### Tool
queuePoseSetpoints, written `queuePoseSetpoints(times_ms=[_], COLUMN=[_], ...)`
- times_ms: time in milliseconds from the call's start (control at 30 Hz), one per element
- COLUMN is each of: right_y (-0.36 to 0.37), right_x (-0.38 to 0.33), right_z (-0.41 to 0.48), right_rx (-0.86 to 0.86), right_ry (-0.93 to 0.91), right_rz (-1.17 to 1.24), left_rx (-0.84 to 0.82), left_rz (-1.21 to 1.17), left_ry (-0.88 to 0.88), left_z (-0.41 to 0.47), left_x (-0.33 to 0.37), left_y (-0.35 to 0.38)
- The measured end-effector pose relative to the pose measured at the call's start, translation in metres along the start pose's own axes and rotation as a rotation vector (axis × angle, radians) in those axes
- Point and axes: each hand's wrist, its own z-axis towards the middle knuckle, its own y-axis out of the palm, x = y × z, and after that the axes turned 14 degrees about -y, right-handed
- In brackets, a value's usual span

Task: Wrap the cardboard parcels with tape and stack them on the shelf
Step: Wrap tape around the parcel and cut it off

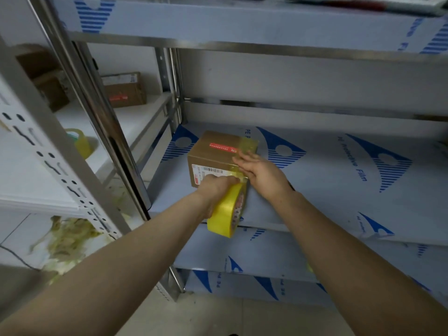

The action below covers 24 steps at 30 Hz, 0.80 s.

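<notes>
Nearest, our left hand (215, 187) curls round the tape roll (228, 212), against the near face of the parcel (213, 154). Our right hand (261, 173), fingers straight, presses tape onto it, left on the shelf (339, 190). A hard pull could wrinkle the tape or drag the parcel.

Only one cam here, a wide-angle worn on the person's head, looking forward and down from right in front into the middle level of a metal shelf (339, 190), close enough that the left hand (215, 187), right hand (261, 173), tape roll (225, 214) and box (213, 154) sit around mid-frame.
</notes>
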Motion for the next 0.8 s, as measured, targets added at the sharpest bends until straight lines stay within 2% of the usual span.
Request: queuePoseSetpoints(times_ms=[100,233,333,400,433,467,533,633,700,800], right_y=[0.005,0.010,0.000,-0.005,-0.004,-0.002,0.011,0.031,0.034,0.030], right_x=[0.005,0.007,0.010,0.024,0.034,0.046,0.068,0.080,0.080,0.081], right_z=[0.006,0.009,0.004,-0.010,-0.021,-0.034,-0.064,-0.093,-0.099,-0.100], right_rx=[-0.015,0.037,0.166,0.402,0.467,0.447,0.259,0.064,0.041,0.002], right_ry=[0.026,0.007,0.073,0.221,0.338,0.455,0.611,0.592,0.554,0.574], right_rz=[-0.037,0.016,0.450,0.585,0.516,0.395,0.172,-0.046,-0.208,-0.294], left_rx=[-0.047,-0.126,-0.148,-0.143,-0.143,-0.142,-0.128,-0.140,-0.135,-0.120], left_rz=[0.143,0.120,0.127,0.147,0.158,0.162,0.159,0.137,0.131,0.138], left_ry=[-0.067,-0.163,-0.153,-0.145,-0.153,-0.156,-0.167,-0.170,-0.172,-0.173], left_z=[-0.002,-0.002,-0.005,-0.005,-0.004,-0.005,-0.004,-0.005,-0.004,-0.001], left_x=[-0.015,-0.022,-0.018,-0.017,-0.017,-0.017,-0.018,-0.017,-0.017,-0.019], left_y=[-0.002,-0.004,-0.002,-0.002,-0.002,-0.002,-0.001,0.002,0.003,0.003])
